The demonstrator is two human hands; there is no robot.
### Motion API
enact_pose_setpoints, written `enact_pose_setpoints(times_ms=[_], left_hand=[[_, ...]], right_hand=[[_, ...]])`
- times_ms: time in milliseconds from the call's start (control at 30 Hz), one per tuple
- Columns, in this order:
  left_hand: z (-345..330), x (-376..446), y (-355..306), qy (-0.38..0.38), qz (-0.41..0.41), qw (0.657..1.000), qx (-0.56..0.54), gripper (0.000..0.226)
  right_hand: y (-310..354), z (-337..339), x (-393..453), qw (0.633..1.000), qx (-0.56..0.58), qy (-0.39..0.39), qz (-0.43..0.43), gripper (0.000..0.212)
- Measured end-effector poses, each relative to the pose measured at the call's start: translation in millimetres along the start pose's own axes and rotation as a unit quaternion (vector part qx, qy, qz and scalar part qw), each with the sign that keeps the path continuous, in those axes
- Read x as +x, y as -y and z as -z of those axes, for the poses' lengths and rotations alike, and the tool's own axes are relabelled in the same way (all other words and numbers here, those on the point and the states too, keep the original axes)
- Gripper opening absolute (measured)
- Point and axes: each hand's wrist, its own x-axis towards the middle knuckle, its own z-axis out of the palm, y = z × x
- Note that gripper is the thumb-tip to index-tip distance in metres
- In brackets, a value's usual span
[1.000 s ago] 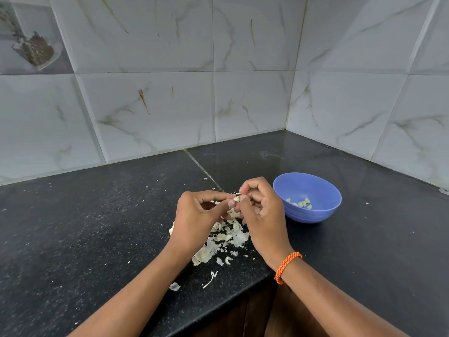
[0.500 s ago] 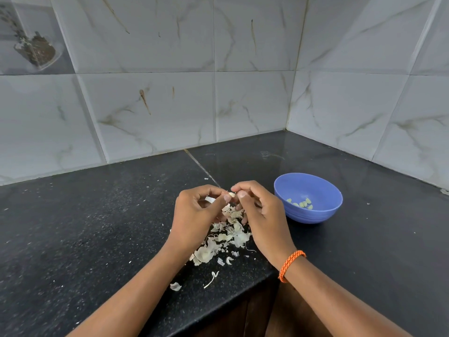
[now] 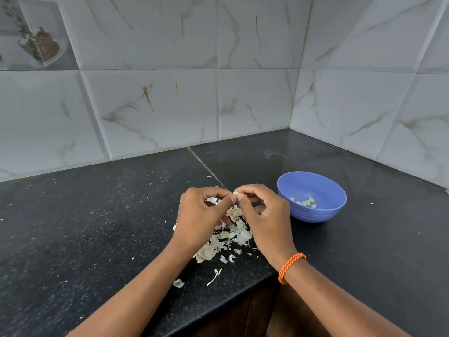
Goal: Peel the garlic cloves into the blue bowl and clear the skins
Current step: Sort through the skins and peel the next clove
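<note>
A small garlic clove point(image 3: 235, 193) is pinched between the fingertips of my left hand point(image 3: 201, 215) and my right hand point(image 3: 263, 215), both held just above the black counter. Most of the clove is hidden by my fingers. Under my hands lies a heap of pale garlic skins point(image 3: 228, 237), with loose scraps trailing toward the counter's front edge. The blue bowl point(image 3: 323, 188) stands on the counter just right of my right hand and holds several peeled cloves point(image 3: 306, 202).
The black counter point(image 3: 97, 227) runs into a tiled corner at the back right. Its front edge cuts diagonally below my wrists, with a dark cabinet under it. An orange band point(image 3: 290, 266) is on my right wrist.
My hands have kept working the same clove at the fingertips, drifting slightly. The bowl and the skin heap have not moved.
</note>
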Motion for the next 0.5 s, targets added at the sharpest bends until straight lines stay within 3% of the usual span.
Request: enact_pose_setpoints(times_ms=[333,500], left_hand=[[1.2,1.0,0.8,-0.04,-0.036,0.998,0.04,0.01],[0.0,-1.4,-2.2,-0.03,-0.026,0.999,0.033,0.011]], right_hand=[[3.1,1.5,0.9,0.996,0.05,0.066,-0.019,0.005],[1.7,-0.1,0.6,0.997,0.045,0.054,-0.034,0.006]])
